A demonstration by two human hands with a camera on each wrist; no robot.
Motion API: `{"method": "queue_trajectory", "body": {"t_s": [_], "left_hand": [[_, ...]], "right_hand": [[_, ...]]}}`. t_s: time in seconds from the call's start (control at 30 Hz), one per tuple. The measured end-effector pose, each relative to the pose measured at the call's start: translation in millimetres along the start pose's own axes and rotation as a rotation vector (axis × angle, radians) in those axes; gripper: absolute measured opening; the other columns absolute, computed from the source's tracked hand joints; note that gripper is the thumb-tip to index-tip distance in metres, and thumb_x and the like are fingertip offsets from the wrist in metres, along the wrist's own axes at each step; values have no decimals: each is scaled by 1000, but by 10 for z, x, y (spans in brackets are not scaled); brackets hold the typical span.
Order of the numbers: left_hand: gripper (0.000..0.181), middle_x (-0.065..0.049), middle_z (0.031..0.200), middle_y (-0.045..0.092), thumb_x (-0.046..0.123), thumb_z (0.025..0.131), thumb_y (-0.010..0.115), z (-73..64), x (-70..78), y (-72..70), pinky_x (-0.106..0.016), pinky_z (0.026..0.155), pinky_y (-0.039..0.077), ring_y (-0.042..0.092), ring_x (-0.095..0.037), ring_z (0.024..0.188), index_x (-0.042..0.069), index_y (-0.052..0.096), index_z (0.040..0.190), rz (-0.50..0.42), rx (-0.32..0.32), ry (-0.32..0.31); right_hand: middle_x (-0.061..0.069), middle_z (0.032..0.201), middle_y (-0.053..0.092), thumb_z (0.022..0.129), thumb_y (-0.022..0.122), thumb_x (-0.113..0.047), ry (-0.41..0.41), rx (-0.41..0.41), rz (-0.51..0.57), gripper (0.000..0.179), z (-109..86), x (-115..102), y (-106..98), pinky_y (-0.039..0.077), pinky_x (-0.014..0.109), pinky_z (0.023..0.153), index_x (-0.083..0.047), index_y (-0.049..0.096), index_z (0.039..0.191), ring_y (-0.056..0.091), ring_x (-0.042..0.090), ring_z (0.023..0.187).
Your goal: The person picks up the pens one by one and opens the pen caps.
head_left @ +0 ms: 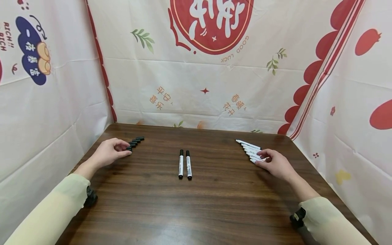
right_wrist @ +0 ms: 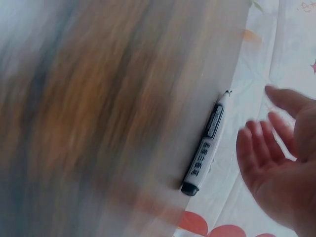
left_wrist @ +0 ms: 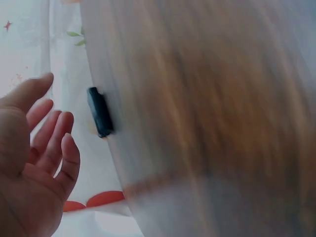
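My left hand [head_left: 111,152] is at a slanting row of black marker caps [head_left: 140,138] on the left of the table, thumb and fingers around the nearest one. In the left wrist view a single black cap [left_wrist: 100,112] shows beyond loosely bent fingers, with space between. Over on the right, my right hand [head_left: 275,163] is beside several uncapped white markers [head_left: 248,144] fanned in a row, its fingertips overlapping their near ends. The right wrist view has a white marker [right_wrist: 205,145] with a black end, apart from the relaxed fingers.
Two capped whiteboard markers, a left one [head_left: 181,165] and a right one [head_left: 188,165], lie side by side mid-table. The brown wooden table [head_left: 153,211] is bordered by a printed white cloth [head_left: 190,78] at the back and both sides. Each wrist wears a dark device.
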State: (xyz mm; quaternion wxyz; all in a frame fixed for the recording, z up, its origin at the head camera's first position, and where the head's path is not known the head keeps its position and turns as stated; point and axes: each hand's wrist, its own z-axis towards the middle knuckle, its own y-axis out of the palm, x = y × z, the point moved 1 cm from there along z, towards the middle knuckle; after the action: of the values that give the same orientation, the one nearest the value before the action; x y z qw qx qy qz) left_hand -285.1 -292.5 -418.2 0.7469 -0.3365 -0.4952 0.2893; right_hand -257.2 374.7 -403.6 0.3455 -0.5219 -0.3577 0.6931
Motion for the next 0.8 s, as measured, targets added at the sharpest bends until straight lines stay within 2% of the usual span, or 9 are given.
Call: {"method": "queue_trajectory", "body": {"t_s": [0.13,0.2,0.4,0.6,0.8], "left_hand": [[41,-15,117,75,30,97,87,11,135,37,-29,82,55,68,-19,99,6,79,130,-73,-19,36],[42,-17,120,75,28,96,88,22,217,63,-28,82,55,69,-20,100,8,78,131,-118,-32,49],[40,-14,113,75,23,94,91,60,508,187,-26,81,57,70,-15,95,13,79,131,-220,-63,111],[39,-6,108,76,21,94,90,102,805,316,-27,85,61,73,-11,90,13,79,131,-284,-96,219],[44,-3,112,75,19,95,89,145,1001,407,-27,85,63,75,-12,94,15,76,137,-298,-129,266]], "right_hand": [[23,123,75,98,86,-27,-19,-54,120,47,-10,-173,65,54,26,76,-1,71,135,69,18,98],[23,124,75,98,85,-26,-21,-77,155,47,-4,-263,109,55,25,75,-1,71,135,68,19,99],[23,124,73,98,85,-27,-61,-118,206,44,71,-479,258,54,26,81,-4,72,133,65,18,100],[24,132,71,98,86,-27,-112,-169,278,45,149,-695,414,55,27,85,-8,72,136,66,18,105],[22,140,69,100,84,-30,-117,-230,287,50,247,-888,568,56,33,89,-9,69,142,67,22,112]]}}
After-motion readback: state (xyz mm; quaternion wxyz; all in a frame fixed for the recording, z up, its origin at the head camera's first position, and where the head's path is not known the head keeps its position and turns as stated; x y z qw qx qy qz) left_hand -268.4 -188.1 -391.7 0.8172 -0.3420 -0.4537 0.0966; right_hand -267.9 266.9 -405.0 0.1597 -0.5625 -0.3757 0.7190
